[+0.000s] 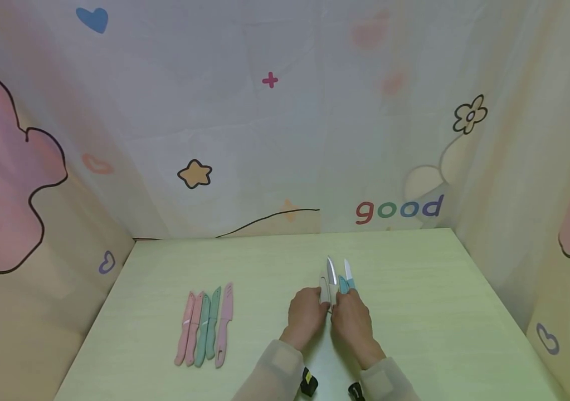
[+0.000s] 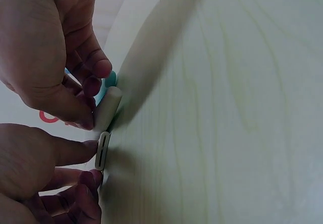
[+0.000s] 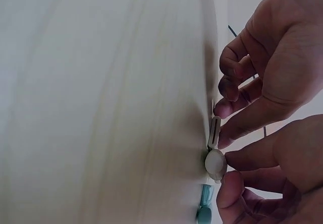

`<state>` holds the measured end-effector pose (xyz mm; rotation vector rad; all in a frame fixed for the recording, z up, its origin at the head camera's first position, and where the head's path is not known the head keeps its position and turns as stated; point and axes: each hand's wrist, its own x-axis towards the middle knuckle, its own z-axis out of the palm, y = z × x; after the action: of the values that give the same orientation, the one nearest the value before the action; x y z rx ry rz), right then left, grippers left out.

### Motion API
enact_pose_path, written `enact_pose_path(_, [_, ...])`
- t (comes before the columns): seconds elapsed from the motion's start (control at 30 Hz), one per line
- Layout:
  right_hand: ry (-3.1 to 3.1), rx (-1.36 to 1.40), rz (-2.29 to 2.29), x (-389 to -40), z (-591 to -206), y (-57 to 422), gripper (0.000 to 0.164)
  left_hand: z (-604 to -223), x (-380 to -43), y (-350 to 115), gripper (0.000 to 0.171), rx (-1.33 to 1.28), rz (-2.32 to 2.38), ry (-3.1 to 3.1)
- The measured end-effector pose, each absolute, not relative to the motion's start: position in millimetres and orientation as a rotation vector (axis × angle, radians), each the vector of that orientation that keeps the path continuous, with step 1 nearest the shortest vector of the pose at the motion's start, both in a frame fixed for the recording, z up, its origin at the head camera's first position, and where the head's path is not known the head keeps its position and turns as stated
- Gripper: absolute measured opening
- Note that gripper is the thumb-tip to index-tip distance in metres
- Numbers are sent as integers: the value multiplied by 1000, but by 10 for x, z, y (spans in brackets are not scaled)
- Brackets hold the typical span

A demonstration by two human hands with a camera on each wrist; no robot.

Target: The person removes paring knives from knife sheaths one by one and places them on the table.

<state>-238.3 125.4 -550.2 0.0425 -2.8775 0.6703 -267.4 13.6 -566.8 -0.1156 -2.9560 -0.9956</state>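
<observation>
Slanting inward, left grip (image 1: 307,309) pinches white sheath (image 1: 323,288), right grip (image 1: 353,317) white knife (image 1: 332,272).

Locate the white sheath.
Head view, right of centre: the white sheath is in the left hand, just left of the white knife.

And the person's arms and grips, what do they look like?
Left grip and right grip: bare, no gloves. Left sleeve and right sleeve: long, pale off-white. Black device with yellow marking by the left sleeve; another black piece by the right. No cables visible.
</observation>
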Motion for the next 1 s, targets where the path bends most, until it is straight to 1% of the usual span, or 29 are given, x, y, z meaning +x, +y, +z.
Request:
enact_pose_path(0.2, [-2889, 18, 698, -2378, -5502, 1251, 7, -5661, -2649, 118, 35, -158, -989, -2945])
enact_pose_path(0.3, [-2877, 7, 715, -2365, -5501, 1249, 8, -5654, -2628, 99, 32, -141, -1016, -2939])
enact_pose_path(0.4, [-2862, 1, 744, -2346, -5502, 1249, 7, -5653, -2604, 84, 33, -107, -1041, -2935])
enact_pose_path(0.63, [-2804, -1, 809, -2322, -5500, 1226, 28, -5654, -2554, 62, 40, -66, -1082, -2920])
enact_pose_path(0.77, [-2800, -9, 895, -2298, -5484, 1189, 29, -5605, -2506, 32, 39, -66, -1110, -2903])
enact_pose_path(1.0, [-2768, 51, 969, -2228, -5458, 1106, 25, -5536, -2426, -42, 33, -107, -1114, -2869])
